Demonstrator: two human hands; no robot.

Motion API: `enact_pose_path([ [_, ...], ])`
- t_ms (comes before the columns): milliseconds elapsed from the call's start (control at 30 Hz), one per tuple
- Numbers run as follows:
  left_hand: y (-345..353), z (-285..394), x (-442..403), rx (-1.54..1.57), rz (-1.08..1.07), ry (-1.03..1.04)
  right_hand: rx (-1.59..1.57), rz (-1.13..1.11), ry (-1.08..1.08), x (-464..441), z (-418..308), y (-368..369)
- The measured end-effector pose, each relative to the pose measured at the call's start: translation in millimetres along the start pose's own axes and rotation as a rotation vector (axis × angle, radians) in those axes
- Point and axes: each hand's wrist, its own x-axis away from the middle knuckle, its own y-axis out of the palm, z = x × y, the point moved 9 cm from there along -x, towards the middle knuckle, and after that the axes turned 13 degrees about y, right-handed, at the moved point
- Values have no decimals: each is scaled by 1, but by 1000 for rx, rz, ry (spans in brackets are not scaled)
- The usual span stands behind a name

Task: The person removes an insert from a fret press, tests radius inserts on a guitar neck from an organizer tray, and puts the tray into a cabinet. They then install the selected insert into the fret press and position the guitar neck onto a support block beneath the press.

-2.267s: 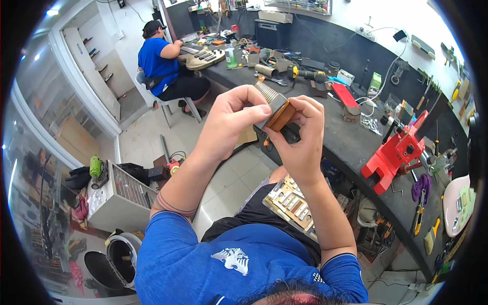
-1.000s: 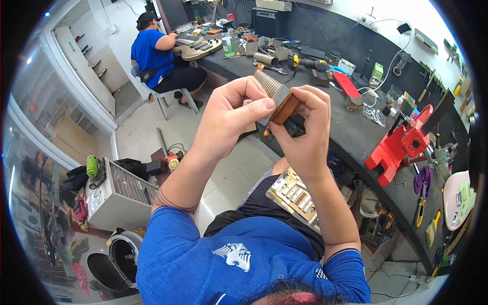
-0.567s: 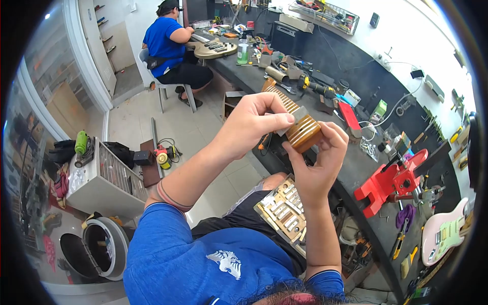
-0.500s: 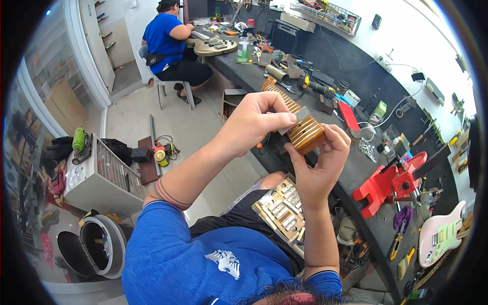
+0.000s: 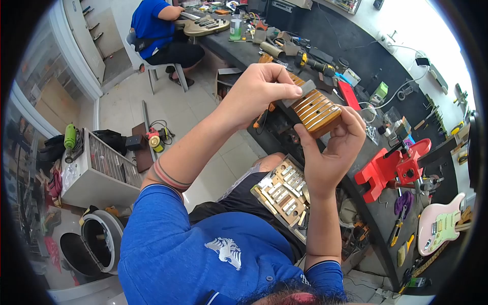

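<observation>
A guitar neck (image 5: pixel 317 109) with a brown fretboard and bright metal frets is held up before me, its near end toward my right side. My right hand (image 5: pixel 338 147) grips that end, thumb beneath and fingers around the far side. My left hand (image 5: pixel 264 94) pinches a small flat grey plate (image 5: pixel 299 93) lying across the frets. Part of the fretboard beyond the plate is hidden by my left fingers. On my lap rests a wooden tray (image 5: pixel 258 189) holding several small metal-edged pieces.
A dark workbench (image 5: pixel 371 213) runs along the right, bearing a red vise (image 5: pixel 378 173), a drill (image 5: pixel 315 63) and a pink guitar (image 5: pixel 437 231). Another person (image 5: pixel 155 35) sits at the back beside a guitar (image 5: pixel 203 26). A cabinet (image 5: pixel 94 175) and open bin (image 5: pixel 104 236) stand left.
The grey plate has shifted along the frets, away from the neck's near end, so more frets show there. My view has tilted down a little. Both grips stay the same.
</observation>
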Motion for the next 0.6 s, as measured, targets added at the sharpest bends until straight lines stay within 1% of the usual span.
enact_pose_path([
  [100, 0, -1, 2, -35, -3, -28, -3, 7, 0, -1, 1, 0],
  [200, 4, 5, 1, -19, -26, 24, 105, 14, -5, 1, 1, -4],
  [300, 8, 10, 1, -3, -23, 64, 74, 17, -7, -1, 0, -3],
  [400, 7, 13, 2, -58, -14, 59, 31, 20, -2, 0, 1, -1],
  [500, 7, 9, 1, -41, -29, 66, 13, 23, -4, 0, 2, 0],
  [600, 7, 7, 1, -32, -38, 59, 57, 20, 5, 0, 2, -2],
])
